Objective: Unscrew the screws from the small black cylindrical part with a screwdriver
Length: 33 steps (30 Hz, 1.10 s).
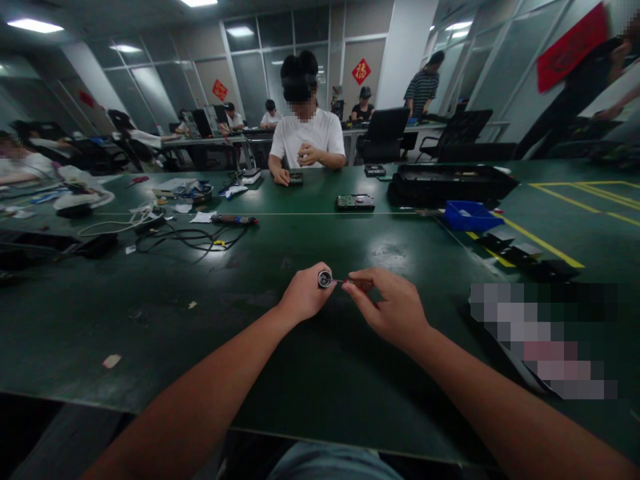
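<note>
My left hand is closed around a small cylindrical part with a dark rim and a silvery, hollow-looking end facing me. Between the thumb and fingers of my right hand is a small screwdriver with a reddish-brown handle. Its thin metal shaft points left and reaches the rim of the cylindrical part; whether the tip is inside cannot be made out. Both hands are held just above the green table. Most of the cylinder's body is hidden by my left fingers.
Across the table a person in a white shirt handles a hard drive. Another hard drive lies nearer. A blue bin and a black tray stand right. Black cables and an electric screwdriver lie left.
</note>
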Each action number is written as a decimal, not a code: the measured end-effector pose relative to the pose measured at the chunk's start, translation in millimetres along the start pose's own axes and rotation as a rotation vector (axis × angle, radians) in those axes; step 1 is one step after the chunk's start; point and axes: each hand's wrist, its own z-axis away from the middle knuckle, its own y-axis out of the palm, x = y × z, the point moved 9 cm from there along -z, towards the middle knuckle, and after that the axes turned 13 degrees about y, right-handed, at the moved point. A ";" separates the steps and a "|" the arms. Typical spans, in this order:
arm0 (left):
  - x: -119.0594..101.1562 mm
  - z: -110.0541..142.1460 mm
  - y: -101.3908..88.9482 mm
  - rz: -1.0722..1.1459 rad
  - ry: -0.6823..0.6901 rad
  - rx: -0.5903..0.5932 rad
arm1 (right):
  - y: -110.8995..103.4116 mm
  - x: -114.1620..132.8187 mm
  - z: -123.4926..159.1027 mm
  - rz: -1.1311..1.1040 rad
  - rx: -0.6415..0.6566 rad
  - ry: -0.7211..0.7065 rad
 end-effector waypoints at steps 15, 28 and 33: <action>-4.0 1.5 -2.0 0.007 0.020 -0.025 | 4.8 -27.6 0.0 -0.349 0.010 0.271; -8.8 -1.6 1.7 -0.049 0.040 0.053 | 14.2 -89.2 -11.1 -0.777 -0.096 0.598; -6.6 -0.1 1.3 -0.007 0.019 0.034 | 7.3 -65.4 -8.8 -0.585 -0.085 0.485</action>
